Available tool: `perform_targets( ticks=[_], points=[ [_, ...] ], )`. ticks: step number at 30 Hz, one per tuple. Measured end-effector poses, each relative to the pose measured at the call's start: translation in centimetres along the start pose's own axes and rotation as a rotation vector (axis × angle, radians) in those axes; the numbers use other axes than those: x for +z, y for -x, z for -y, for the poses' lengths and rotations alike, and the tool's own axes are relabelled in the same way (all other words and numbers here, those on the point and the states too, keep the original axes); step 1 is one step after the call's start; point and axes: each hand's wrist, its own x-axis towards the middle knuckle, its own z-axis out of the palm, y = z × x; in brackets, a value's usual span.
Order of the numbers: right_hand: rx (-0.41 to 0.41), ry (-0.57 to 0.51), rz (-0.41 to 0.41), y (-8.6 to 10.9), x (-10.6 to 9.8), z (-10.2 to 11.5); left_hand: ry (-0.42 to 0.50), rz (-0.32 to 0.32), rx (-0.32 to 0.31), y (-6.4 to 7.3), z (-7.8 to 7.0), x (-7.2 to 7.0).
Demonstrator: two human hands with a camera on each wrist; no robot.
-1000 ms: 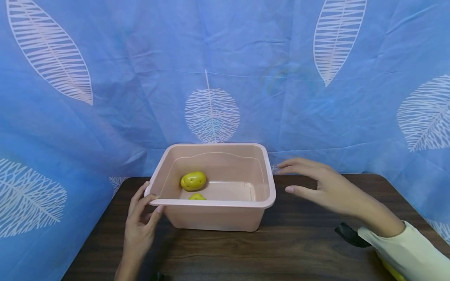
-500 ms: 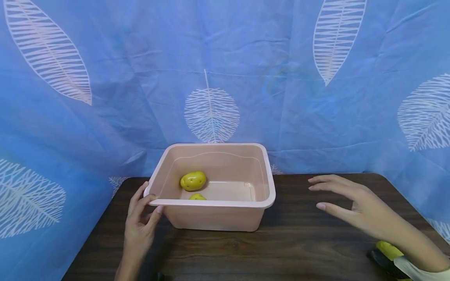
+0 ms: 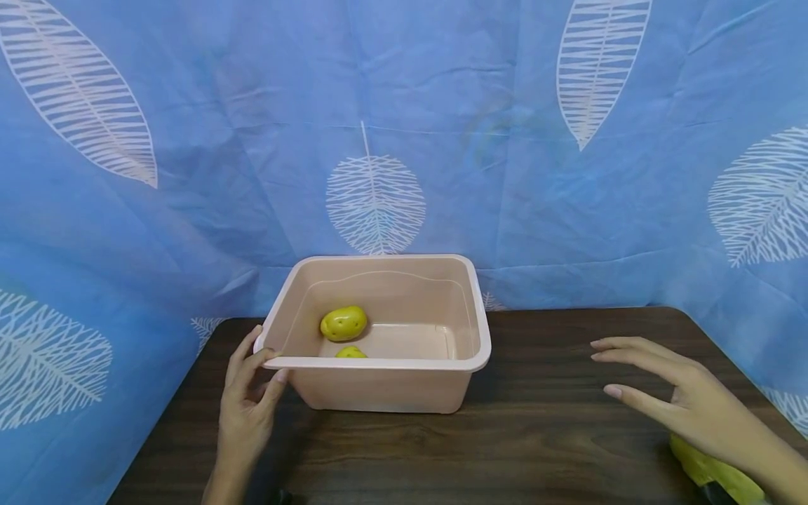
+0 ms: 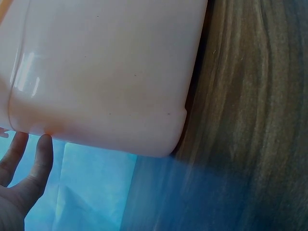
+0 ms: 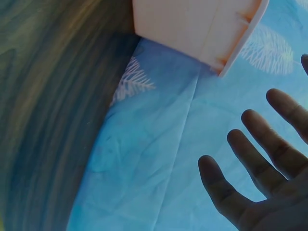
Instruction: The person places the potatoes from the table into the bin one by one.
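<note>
Your left hand (image 3: pixel 243 414) pinches the near-left corner of the pink plastic tub (image 3: pixel 379 391), with fingertips at the rim and the thumb against the outside just below it; that grip probably steadies the tub against sliding or tipping. Your right hand (image 3: pixel 701 407) has hold of nothing: its fingers reach forward, slightly bent and spread, with the thumb well away from them. It hangs over the right part of the tabletop (image 3: pixel 536 435), well apart from the tub.

The tub stands upright, left of the tabletop's middle and near its far edge, with its long side along that edge, which likely gives you a clear look down inside. It holds 2 glossy yellow potatoes: 1 (image 3: pixel 344 323) rests on the floor toward the left end, and number 2 (image 3: pixel 351 352) sits nearer you, mostly hidden by the near wall. Those walls should stop either from rolling off.

Toward the tabletop's right edge lies a yellow-green object (image 3: pixel 710 466), too covered by your right forearm to identify. Behind everything hangs a blue leaf-print cloth (image 3: pixel 454 140).
</note>
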Motion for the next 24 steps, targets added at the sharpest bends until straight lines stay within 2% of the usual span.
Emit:
perform_targets(
  ticks=[7,12,17,21,24],
  points=[
    [0.034,-0.036,-0.054,2.6,0.1,-2.0,-0.013,-0.003,0.000,0.0,-0.1,0.0],
    [0.080,0.000,-0.069,4.3,0.4,-3.8,-0.017,-0.001,0.001,0.0,-0.1,0.0],
    [0.091,0.000,-0.108,5.9,0.8,-5.2,-0.007,-0.001,0.001,0.0,0.0,-0.1],
    [0.060,-0.023,-0.160,7.0,1.0,-6.1,0.007,0.005,0.010,0.0,0.2,0.0],
    [-0.007,-0.043,-0.213,7.5,1.3,-6.7,0.020,0.003,0.029,0.0,0.2,0.0]
  ],
)
